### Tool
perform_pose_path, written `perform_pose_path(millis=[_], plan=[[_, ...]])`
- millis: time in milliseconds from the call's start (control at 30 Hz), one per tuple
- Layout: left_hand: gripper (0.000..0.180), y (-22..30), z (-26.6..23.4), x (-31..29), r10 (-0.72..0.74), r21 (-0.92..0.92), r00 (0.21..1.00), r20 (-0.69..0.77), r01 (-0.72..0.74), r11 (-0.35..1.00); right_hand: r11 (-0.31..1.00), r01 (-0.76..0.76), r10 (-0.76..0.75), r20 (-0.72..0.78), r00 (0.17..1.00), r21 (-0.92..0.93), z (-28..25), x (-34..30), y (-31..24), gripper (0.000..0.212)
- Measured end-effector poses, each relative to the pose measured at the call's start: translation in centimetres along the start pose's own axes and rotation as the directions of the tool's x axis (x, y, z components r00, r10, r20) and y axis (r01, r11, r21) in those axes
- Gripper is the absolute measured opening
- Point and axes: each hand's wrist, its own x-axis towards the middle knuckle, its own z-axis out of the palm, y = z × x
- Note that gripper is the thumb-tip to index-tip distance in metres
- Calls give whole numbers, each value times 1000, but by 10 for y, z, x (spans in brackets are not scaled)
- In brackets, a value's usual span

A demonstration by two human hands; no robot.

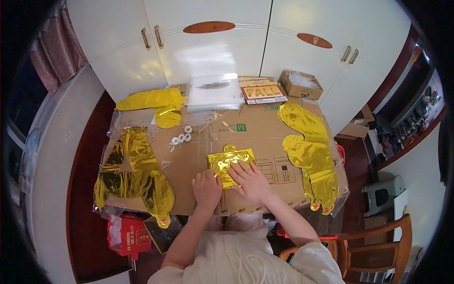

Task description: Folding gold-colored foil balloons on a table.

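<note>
A gold foil balloon folded into a small rectangle (218,163) lies on the cardboard in front of me, with a rounded tab sticking out at its far edge. My right hand (250,181) rests flat on its right part, fingers spread. Beside its near left corner is my left hand (207,189), fingers lying close together and touching the edge of the foil. Flat, unfolded gold foil balloons surround it: a letter-shaped one with a triangular hole (137,165) on the left, another (309,151) on the right, and a third (163,102) at the far left.
Small white rolls (181,138) sit left of centre on the cardboard sheet (189,156). Along the back are a stack of clear plastic bags (213,90), a printed card package (263,93) and a small open box (302,86). A red bag (130,236) and wooden chair (402,246) flank me.
</note>
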Motion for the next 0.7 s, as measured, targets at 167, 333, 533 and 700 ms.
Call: perform_pose_path(millis=[167,333,533,700], plan=[[41,-6,-2,-13,97,141,995,-27,-92,986,999,6,-7,-17,1000,-44,5,1,0,57],[90,34,-22,-38,424,-248,886,186,-376,893,997,32,-34,-21,999,-73,6,1,4,54],[103,29,-15,-37,323,-192,912,253,-279,941,999,19,-18,20,1000,-36,1,1,2,57],[106,26,-15,-39,314,-174,911,266,-275,946,999,13,-11,53,999,-43,-2,2,0,59]])
